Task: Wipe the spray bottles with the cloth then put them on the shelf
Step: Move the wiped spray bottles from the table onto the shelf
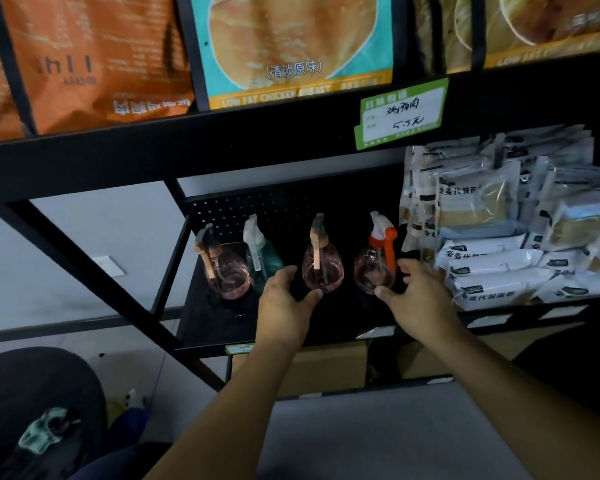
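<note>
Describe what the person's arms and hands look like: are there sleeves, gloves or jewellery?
Both forearms are bare, with no sleeves in view. The left hand and right hand wear no gloves, and no rings, watch or bracelet are visible.

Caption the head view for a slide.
Both hands reach four spray bottles standing in a row on the black shelf, beside stacked food packets.
</note>
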`<state>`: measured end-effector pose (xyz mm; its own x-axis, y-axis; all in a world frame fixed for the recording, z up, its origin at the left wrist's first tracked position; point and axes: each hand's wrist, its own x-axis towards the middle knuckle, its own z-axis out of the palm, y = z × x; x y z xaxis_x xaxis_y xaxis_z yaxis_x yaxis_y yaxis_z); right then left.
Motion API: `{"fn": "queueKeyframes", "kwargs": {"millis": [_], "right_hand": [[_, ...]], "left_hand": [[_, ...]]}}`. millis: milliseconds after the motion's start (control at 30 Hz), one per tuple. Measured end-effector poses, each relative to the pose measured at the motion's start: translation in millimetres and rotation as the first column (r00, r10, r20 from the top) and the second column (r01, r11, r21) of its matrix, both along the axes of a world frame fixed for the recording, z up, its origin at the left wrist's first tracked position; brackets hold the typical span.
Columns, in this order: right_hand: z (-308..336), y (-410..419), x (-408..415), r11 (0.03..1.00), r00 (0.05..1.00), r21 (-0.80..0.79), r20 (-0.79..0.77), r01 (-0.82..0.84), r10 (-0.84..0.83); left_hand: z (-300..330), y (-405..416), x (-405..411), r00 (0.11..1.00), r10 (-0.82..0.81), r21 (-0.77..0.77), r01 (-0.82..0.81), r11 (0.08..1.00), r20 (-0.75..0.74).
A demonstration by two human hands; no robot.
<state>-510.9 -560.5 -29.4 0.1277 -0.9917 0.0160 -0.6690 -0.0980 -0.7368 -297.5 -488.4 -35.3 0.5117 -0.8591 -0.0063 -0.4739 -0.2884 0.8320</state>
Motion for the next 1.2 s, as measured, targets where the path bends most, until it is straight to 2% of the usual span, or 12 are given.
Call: {"fn": "queueKeyframes", "kwargs": {"millis": [167, 467, 867, 1200], "right_hand": [[1.5, -18.1, 9.6, 1.000, 1.000, -0.002, 0.008, 0.005, -0.005], [-6.4, -30.4, 22.3, 1.000, 0.997, -0.019, 0.077, 0.001, 0.000], [-16.8, -42.4, 43.3, 0.999, 0.995, -0.046, 0.095, -0.007, 0.011], [-17.6, -45.0, 48.4, 0.998, 0.993, -0.047, 0.108, -0.037, 0.042]], "left_hand": [[1.6, -19.3, -3.6, 1.000, -0.014, -0.014, 0.015, 1.000, 0.021], [-1.3, -40.5, -8.2, 0.997, -0.066, -0.030, 0.065, 0.997, -0.037], [-6.5, -45.9, -5.1, 0.984, 0.007, -0.055, 0.002, 0.998, 0.181], [-8.4, -46.4, -3.7, 0.978, 0.000, -0.083, 0.017, 0.996, 0.207]]}}
